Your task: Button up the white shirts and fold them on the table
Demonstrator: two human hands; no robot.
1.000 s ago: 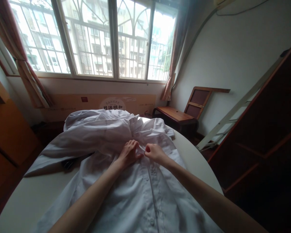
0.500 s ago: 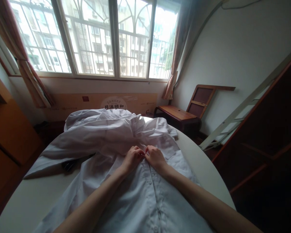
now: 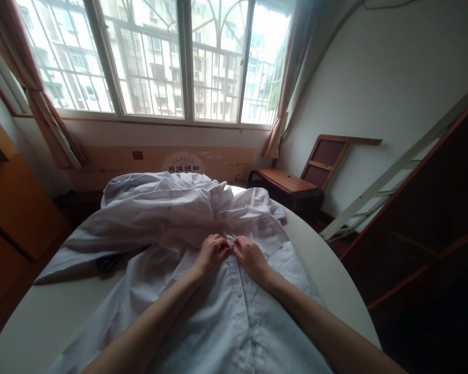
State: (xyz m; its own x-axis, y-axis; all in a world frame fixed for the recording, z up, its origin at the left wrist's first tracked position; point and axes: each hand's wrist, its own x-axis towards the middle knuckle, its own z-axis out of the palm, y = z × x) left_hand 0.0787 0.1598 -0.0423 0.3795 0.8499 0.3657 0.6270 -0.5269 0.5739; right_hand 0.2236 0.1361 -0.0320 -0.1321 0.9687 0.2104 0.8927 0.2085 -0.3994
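A white button-up shirt [image 3: 234, 317] lies spread along a round white table [image 3: 335, 291], its front closed by a row of buttons running toward me. My left hand [image 3: 211, 253] and my right hand [image 3: 250, 254] meet at the upper part of the button strip. Both pinch the shirt's fabric there, fingertips almost touching. The shirt's far part [image 3: 159, 208] is bunched in folds, and one sleeve trails off to the left. A chest pocket [image 3: 271, 236] shows just right of my right hand.
A dark object [image 3: 107, 264] peeks out from under the sleeve at the left. Beyond the table stand a low wooden bench [image 3: 284, 183], a flat cardboard box [image 3: 171, 163] under the window, and a white ladder [image 3: 390, 174] leaning at the right. A dark wooden shelf [image 3: 437, 208] fills the right side.
My hands have closed together on the button strip; one second ago the left lay flatter and slightly apart from the right. The view has shifted a little.
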